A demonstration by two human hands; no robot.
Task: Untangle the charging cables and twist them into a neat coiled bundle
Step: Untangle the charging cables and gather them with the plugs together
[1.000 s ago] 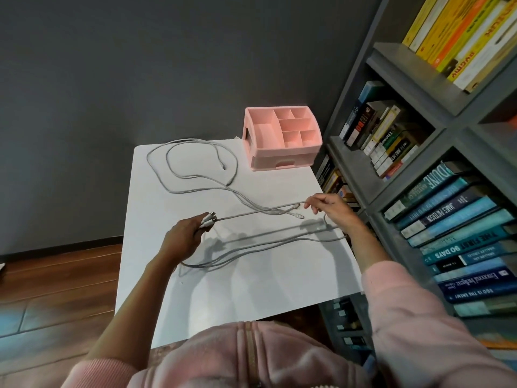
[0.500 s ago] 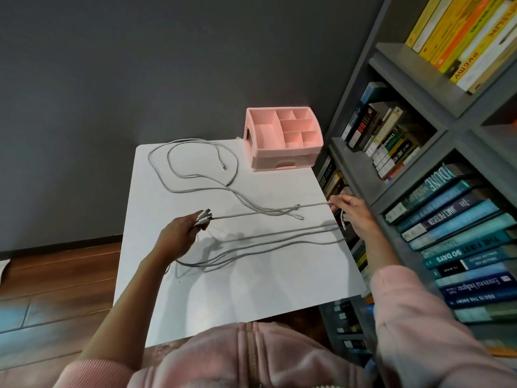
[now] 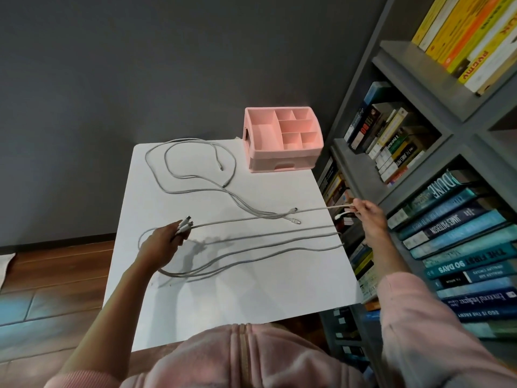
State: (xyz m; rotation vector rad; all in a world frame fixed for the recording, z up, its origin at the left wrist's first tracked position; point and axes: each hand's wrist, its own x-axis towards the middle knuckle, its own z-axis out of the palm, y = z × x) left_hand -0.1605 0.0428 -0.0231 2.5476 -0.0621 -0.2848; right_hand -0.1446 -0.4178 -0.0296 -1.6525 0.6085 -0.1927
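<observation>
Several grey-white charging cables (image 3: 251, 242) lie stretched and looped across the white table (image 3: 223, 292). My left hand (image 3: 165, 242) grips a bunch of white plug ends (image 3: 184, 224) near the table's left-middle, lifted a little above the surface. My right hand (image 3: 369, 215) is past the table's right edge and pinches one cable, pulled taut from the left hand, with its connector (image 3: 340, 215) hanging below the fingers. Two loose connectors (image 3: 295, 215) lie mid-table. More cable loops (image 3: 179, 169) sprawl at the far left.
A pink compartment organiser (image 3: 282, 161) with a drawer stands at the table's far right corner. A grey bookshelf (image 3: 419, 152) full of books runs close along the right side. Wooden floor (image 3: 50, 278) shows to the left, a dark wall behind.
My right hand has slid outward along the cable, from over the table to beyond its right edge, drawing that cable straight. My left hand has kept its grip, shifting slightly left.
</observation>
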